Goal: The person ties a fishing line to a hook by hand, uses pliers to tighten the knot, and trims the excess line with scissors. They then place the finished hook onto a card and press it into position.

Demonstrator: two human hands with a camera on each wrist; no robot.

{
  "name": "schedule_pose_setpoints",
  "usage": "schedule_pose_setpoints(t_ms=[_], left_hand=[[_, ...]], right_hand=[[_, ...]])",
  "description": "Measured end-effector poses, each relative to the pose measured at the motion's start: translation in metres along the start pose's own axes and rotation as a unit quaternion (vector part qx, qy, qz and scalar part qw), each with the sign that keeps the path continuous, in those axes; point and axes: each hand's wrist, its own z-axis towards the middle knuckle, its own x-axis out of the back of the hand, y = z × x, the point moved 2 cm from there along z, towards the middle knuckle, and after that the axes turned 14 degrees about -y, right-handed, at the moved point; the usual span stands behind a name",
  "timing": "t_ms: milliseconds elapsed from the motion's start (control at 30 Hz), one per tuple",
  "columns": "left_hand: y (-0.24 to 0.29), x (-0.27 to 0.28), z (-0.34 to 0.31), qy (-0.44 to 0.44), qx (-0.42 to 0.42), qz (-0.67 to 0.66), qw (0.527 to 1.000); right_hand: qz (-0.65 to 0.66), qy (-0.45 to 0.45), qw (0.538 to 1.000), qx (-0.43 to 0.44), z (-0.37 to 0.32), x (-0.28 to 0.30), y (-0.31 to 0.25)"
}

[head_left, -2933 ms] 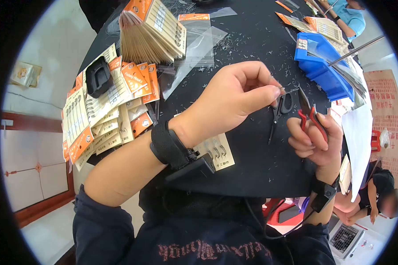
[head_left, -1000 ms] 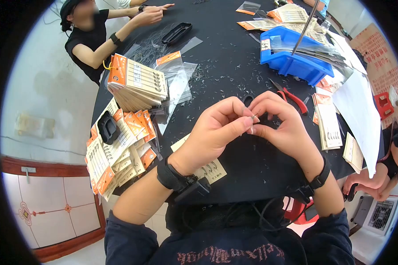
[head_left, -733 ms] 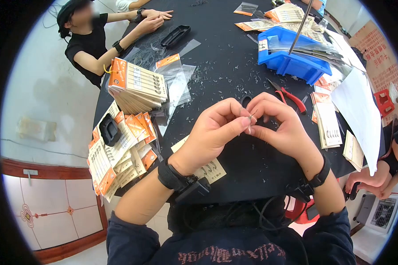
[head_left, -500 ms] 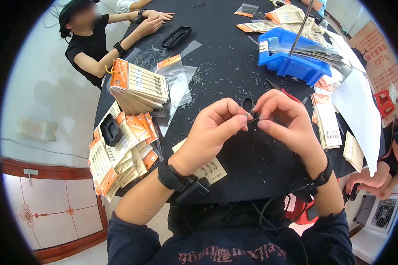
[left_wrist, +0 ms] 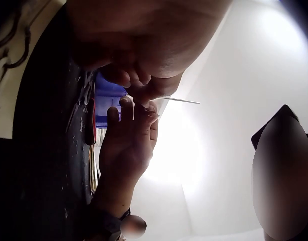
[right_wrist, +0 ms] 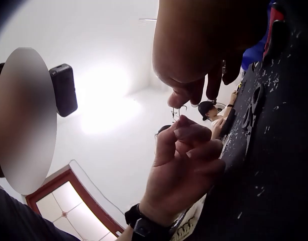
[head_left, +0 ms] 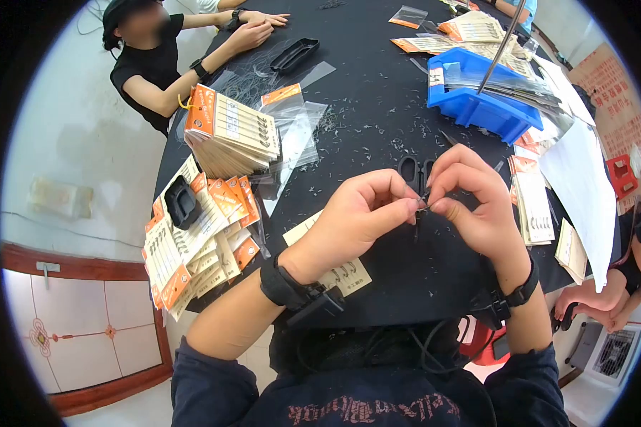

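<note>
Between the fingertips of both hands is a small hook (right_wrist: pixel 180 111), seen best in the right wrist view. The left hand (head_left: pixel 367 217) pinches it with thumb and forefinger. From the other side the right hand (head_left: pixel 473 203) pinches at the same small piece, its fingertips almost touching the left ones. Black scissors (head_left: pixel 412 171) lie on the table just beyond the fingertips. Partly covered by the left forearm, a cream card (head_left: pixel 349 277) with hooks lies below the left wrist. Red-handled pliers (right_wrist: pixel 275 25) are mostly hidden behind the right hand in the head view.
On the left, a stack of hook cards (head_left: pixel 235 132) stands behind a pile of packets with a black tray (head_left: pixel 182 202). A blue bin (head_left: pixel 484 99) stands at the back right, near more cards (head_left: pixel 530 199) and white paper (head_left: pixel 580 192). Clippings litter the black table; another person sits back left.
The pliers, in the right hand in the earliest frame, lie on the table. The right hand has come to the left fingertips; lately its fingers parted slightly from them and came close again.
</note>
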Motion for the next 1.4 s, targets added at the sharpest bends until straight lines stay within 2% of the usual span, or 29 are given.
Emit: schedule_pose_setpoints(t_ms=[100, 200, 700, 1100, 1200, 1400], left_hand=[[-0.0025, -0.0002, 0.0003, -0.010, 0.013, -0.001, 1.000], [-0.0030, 0.0007, 0.0006, -0.010, 0.022, 0.010, 1.000], [-0.0020, -0.0012, 0.0012, -0.022, 0.025, 0.007, 0.999], [-0.0036, -0.0011, 0.0008, -0.036, 0.029, 0.005, 0.999], [-0.0032, -0.0012, 0.0003, -0.038, 0.027, 0.004, 0.999], [-0.0026, -0.0007, -0.0004, -0.038, 0.035, 0.011, 0.999]], right_hand=[[-0.004, 0.031, 0.999, -0.019, -0.0004, -0.0018, -0.0014], [-0.039, 0.031, 0.999, -0.017, 0.0000, 0.0000, -0.0033], [-0.049, 0.057, 0.997, -0.004, 0.0018, -0.0036, -0.0028], [-0.034, 0.038, 0.999, -0.004, 0.0016, -0.0020, -0.0022], [-0.017, 0.027, 0.998, -0.052, 0.0028, -0.0012, -0.0095], [0.006, -0.008, 0.999, -0.033, 0.0012, -0.0033, -0.0009]])
